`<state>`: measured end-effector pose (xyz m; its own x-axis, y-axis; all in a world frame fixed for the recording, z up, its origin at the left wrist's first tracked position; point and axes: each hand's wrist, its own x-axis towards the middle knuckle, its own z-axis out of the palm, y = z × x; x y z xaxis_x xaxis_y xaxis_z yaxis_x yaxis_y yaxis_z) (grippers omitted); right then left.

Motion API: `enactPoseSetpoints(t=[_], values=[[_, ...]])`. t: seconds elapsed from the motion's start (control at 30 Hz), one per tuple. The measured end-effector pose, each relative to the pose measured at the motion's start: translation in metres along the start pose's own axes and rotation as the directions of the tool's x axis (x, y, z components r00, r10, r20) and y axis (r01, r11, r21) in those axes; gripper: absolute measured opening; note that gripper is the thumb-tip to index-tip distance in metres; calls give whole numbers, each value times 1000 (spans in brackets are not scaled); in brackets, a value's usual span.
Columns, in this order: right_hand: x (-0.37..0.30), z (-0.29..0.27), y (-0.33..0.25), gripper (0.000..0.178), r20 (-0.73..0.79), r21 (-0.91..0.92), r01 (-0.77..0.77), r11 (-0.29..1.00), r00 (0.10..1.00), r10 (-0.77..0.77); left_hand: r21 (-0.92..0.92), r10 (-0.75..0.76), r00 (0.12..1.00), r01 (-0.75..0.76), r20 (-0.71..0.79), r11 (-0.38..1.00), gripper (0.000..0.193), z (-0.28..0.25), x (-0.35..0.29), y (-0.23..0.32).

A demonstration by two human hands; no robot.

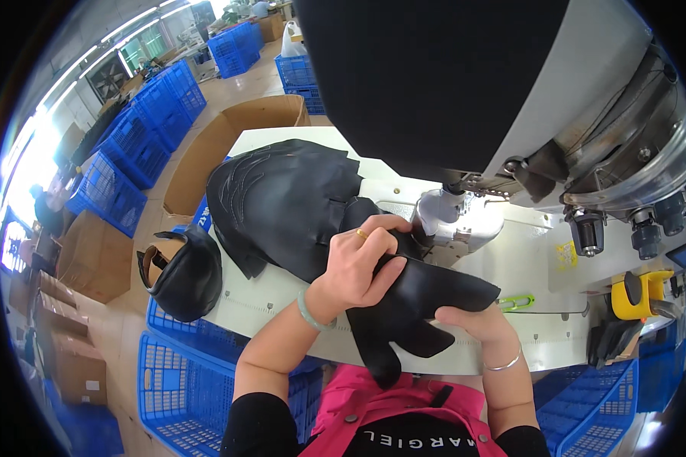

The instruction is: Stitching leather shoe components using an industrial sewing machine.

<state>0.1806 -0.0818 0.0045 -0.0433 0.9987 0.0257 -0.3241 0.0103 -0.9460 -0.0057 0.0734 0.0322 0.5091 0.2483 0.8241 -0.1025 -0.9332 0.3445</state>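
Note:
A black leather piece (404, 301) with several rounded lobes lies in front of the sewing machine's needle area (443, 209), its near lobes reaching the table's front edge. My left hand (364, 263), fingers curled and thumb pressed down, grips its upper left part close to the metal presser area. At the right end my right hand (476, 324) pinches the leather, thumb on top; the other fingers are hidden beneath it. Left of my left hand, a pile of flat black leather pieces (274, 202) with stitched lines covers the tabletop.
The sewing machine's dark head (434, 76) hangs over the pale table (240, 305). A curved black leather part (187, 278) sits at the left edge. Green thread snips (517, 302) lie right of my right hand. Blue crates (179, 388) and a cardboard box (198, 152) surround the table.

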Motion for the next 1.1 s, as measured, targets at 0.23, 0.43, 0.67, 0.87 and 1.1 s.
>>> enactPoseSetpoints(t=[0.23,0.43,0.67,0.87,1.1], values=[[-5,3,-11,32,15,-93,76,993,997,-75,26,-597,788,601,148,799,62,-16,-5,-3],[-9,-8,-23,31,0,-179,-13,984,1000,13,450,-630,766,521,128,725,60,-20,14,-29],[-13,-19,-20,16,-13,-266,36,963,999,-41,748,-588,802,326,106,578,48,-63,41,-30],[-13,-13,-19,15,13,-182,80,980,997,-79,838,-622,781,368,-44,402,50,-64,50,-28],[-10,-9,-18,46,-3,111,175,978,984,-176,-44,-323,776,409,542,911,16,-24,35,38]])
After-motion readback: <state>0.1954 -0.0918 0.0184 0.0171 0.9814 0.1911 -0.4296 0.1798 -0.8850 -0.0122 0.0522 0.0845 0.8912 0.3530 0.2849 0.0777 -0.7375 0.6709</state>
